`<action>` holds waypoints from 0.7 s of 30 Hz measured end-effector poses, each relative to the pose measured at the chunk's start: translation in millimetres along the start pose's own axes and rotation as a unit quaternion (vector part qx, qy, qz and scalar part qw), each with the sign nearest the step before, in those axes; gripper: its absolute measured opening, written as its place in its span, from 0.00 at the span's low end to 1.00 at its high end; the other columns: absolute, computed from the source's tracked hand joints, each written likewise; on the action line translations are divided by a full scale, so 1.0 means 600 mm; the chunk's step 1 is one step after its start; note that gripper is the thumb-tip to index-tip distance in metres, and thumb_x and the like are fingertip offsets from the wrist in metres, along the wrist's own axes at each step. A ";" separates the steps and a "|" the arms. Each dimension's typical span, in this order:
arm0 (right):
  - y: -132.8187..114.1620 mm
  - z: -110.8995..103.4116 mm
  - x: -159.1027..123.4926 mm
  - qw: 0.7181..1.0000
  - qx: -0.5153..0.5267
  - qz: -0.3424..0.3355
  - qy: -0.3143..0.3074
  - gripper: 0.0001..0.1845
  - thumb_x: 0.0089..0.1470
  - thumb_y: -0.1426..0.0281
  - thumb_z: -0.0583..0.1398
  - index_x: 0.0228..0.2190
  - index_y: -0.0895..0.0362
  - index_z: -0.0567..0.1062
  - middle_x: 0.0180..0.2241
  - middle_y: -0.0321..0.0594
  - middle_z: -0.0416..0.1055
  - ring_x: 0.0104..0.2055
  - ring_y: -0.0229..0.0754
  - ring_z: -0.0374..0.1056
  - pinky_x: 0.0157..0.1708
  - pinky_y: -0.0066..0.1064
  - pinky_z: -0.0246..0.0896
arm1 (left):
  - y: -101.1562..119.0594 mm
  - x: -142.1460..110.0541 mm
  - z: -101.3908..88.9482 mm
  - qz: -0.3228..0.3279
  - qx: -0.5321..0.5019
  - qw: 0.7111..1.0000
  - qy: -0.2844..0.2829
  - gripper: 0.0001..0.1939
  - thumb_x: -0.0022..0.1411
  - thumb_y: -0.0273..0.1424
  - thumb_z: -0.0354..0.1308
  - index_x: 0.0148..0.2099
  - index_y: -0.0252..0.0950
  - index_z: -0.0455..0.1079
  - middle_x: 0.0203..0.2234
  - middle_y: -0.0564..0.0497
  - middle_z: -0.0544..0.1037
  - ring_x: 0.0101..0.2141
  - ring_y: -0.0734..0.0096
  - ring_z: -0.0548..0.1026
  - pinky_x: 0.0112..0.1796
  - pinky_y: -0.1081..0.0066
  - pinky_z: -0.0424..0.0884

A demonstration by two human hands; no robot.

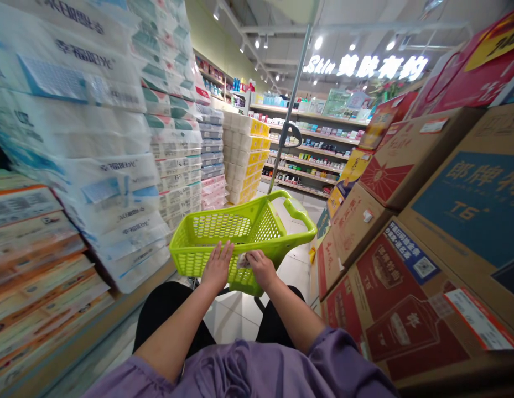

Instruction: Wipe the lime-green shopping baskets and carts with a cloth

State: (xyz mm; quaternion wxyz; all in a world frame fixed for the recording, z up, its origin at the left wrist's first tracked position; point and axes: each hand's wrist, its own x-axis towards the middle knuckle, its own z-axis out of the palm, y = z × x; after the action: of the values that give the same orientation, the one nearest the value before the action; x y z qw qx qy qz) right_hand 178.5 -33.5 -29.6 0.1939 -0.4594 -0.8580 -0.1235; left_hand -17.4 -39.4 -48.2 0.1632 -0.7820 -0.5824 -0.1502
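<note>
I am laying my left hand (pixel 216 271), fingers outstretched and gripping nothing, on the near wall of the green basket (pixel 189 260). My right hand (pixel 263 270), just beside it, is pinching a crumpled pale cloth (pixel 243 261) at that wall. Work is seemingly progressing on the basket's near side; how much is done or left, I cannot tell.

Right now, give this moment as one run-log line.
left hand: flat against green cart, near side | right hand: holding pale wad at same side
</note>
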 end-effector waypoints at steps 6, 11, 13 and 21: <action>-0.017 0.000 0.022 0.999 -0.029 -0.013 -0.037 0.09 0.60 0.74 0.54 0.38 0.56 0.74 0.38 0.43 0.70 0.41 0.43 0.63 0.39 0.31 0.63 | -0.019 -0.006 0.004 0.015 0.005 1.000 -0.006 0.36 0.58 0.21 0.43 0.69 0.31 0.43 0.68 0.48 0.48 0.67 0.59 0.39 0.64 0.59 0.46; -0.042 -0.013 0.047 0.999 -0.027 -0.041 -0.008 0.11 0.62 0.73 0.52 0.43 0.57 0.72 0.39 0.44 0.69 0.41 0.43 0.63 0.39 0.32 0.62 | -0.039 -0.013 -0.001 -0.008 0.016 1.000 -0.006 0.35 0.59 0.22 0.43 0.69 0.32 0.44 0.67 0.48 0.49 0.67 0.59 0.41 0.64 0.58 0.45; -0.050 -0.021 0.059 0.999 -0.028 -0.041 -0.010 0.12 0.62 0.73 0.52 0.45 0.57 0.71 0.41 0.45 0.69 0.43 0.43 0.62 0.40 0.32 0.62 | -0.049 -0.019 -0.006 -0.044 0.022 0.999 -0.002 0.34 0.60 0.23 0.43 0.69 0.29 0.45 0.67 0.45 0.50 0.67 0.58 0.42 0.64 0.58 0.45; -0.087 -0.015 0.084 0.993 -0.027 -0.061 -0.093 0.10 0.61 0.73 0.53 0.43 0.56 0.70 0.42 0.44 0.68 0.45 0.44 0.63 0.37 0.31 0.65 | -0.090 -0.034 -0.024 -0.078 0.037 0.996 -0.039 0.34 0.60 0.21 0.42 0.68 0.33 0.49 0.66 0.49 0.55 0.66 0.56 0.47 0.64 0.55 0.44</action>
State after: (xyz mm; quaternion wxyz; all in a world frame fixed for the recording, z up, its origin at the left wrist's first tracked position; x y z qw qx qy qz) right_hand 111.6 -28.1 -0.6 0.0927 -0.4211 -0.8949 -0.1149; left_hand -75.6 -48.9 -39.7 0.1571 -0.7331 -0.6526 -0.1100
